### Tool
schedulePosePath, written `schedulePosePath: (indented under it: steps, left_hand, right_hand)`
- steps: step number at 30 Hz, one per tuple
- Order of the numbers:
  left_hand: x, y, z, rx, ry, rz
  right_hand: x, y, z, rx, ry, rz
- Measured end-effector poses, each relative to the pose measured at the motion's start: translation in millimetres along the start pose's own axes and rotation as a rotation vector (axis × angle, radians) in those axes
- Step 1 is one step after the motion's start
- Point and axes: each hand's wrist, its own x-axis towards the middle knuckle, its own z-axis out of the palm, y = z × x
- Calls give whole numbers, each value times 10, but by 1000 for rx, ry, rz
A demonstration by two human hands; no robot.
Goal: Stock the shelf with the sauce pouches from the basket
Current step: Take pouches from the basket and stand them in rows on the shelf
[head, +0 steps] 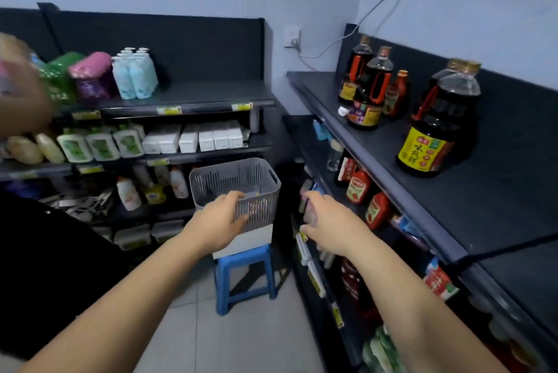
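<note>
A grey slatted basket (241, 174) stands on a white box on top of a blue stool in the aisle corner. My left hand (222, 215) grips the basket's near rim, fingers curled over the edge. My right hand (324, 221) holds a sauce pouch (311, 215) beside the front edge of the right-hand shelf (308, 248); the pouch is blurred and mostly hidden by my fingers. Red sauce pouches (357, 187) stand in a row on that shelf, under the top board. What lies inside the basket is hard to make out.
The blue stool (244, 276) stands on the tiled floor. Large dark soy-sauce bottles (434, 128) stand on the right top shelf. The left shelving (187, 100) holds soap bottles and boxes. Another person's blurred hand (21, 85) and dark clothing fill the left edge.
</note>
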Motion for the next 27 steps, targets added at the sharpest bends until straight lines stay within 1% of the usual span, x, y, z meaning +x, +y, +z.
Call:
schedulePosePath:
  steps: [4, 8, 13, 18, 22, 27]
  left_hand:
    - [557, -169, -42, 14, 62, -104]
    - [1062, -199, -84, 16, 52, -183]
    - [1553, -276, -125, -3, 67, -269]
    - [1868, -552, -102, -41, 69, -352]
    - [2210, -871, -99, -65, 51, -378]
    - [2760, -1417, -126, -56, 19, -337]
  right_hand:
    - [876, 113, 22, -62, -28, -93]
    - [1564, 320, 68, -68, -86, -124]
    - [2308, 532, 119, -65, -139, -174]
    - [2905, 482, 285, -41, -193, -233]
    - [3406, 358, 410, -19, -201, -238]
    - [4015, 155, 586, -14, -202, -184]
